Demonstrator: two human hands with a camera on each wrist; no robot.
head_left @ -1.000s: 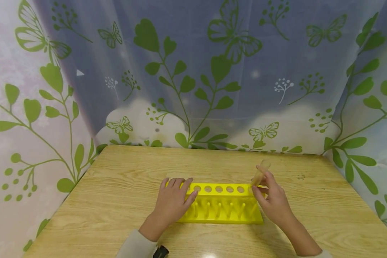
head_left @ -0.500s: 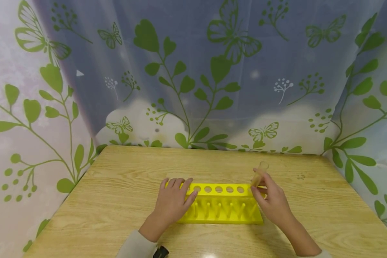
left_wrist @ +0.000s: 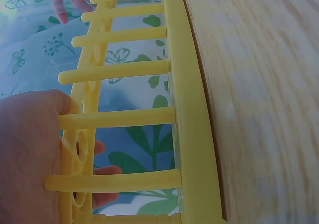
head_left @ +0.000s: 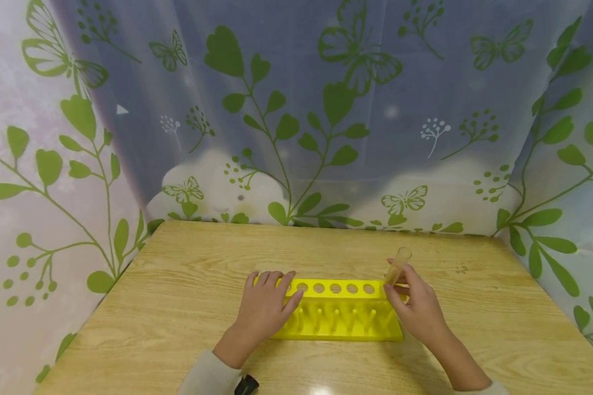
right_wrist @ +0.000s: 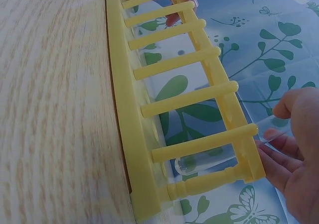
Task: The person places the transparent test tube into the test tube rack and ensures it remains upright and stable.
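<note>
The transparent test tube (right_wrist: 207, 160) sits tilted at the right end of the yellow test tube rack (head_left: 343, 295), its rounded bottom reaching below the rack's top plate; its faint walls are hard to trace. The right hand (head_left: 422, 310) pinches the tube between thumb and fingers, obscuring its middle in the head view. The left hand (head_left: 263, 307) is clamped on the rack's left end, masking that end. The rack rests on the wood-grain table (head_left: 178, 307), whose near edge is cut off. A black item (head_left: 247, 385) beside the left sleeve (head_left: 210, 376) is cropped; its type cannot be determined.
</note>
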